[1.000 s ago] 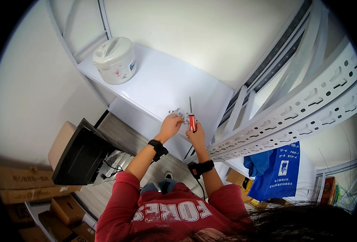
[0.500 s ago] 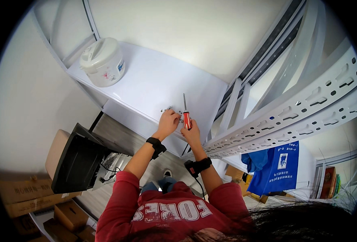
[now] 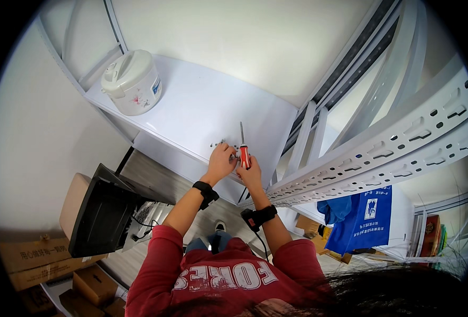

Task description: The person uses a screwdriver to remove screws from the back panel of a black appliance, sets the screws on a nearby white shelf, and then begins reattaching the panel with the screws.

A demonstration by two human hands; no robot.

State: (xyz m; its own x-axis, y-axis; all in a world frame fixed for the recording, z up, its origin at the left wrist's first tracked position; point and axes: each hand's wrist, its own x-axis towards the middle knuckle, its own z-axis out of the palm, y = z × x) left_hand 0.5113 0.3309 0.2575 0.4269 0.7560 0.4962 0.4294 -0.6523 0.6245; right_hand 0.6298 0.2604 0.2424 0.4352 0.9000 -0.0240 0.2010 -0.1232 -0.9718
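White walls stand behind a white shelf point(image 3: 202, 100), and we stand close to its front edge, looking down at our two hands. Both our arms reach out from our red sleeves point(image 3: 166, 248). They lean in toward each other, so our hands are near each other at the right part of the shelf. Our elbows are wider apart than our hands. Each wrist has a black band point(image 3: 206, 195) around it.

Our right hand point(image 3: 252, 173) has its grip closed around a red and white screwdriver point(image 3: 245, 154). Its fingers curl on the low part of the handle, and the thin metal rod points up and away from us, over the shelf. We cannot tell if the tip touches anything.

Our left hand point(image 3: 223, 160) is just beside the screwdriver, with its back turned up to us. Its fingers bend down and in, so the grip looks narrow. We cannot tell if it pinches something, because the fingers hide that spot. Little metal bits point(image 3: 224, 141) lie on the shelf by those fingers, too small for us to see well.

Farther left on the shelf sits a white rice cooker point(image 3: 133, 87) with pink flowers, well apart from our hands.
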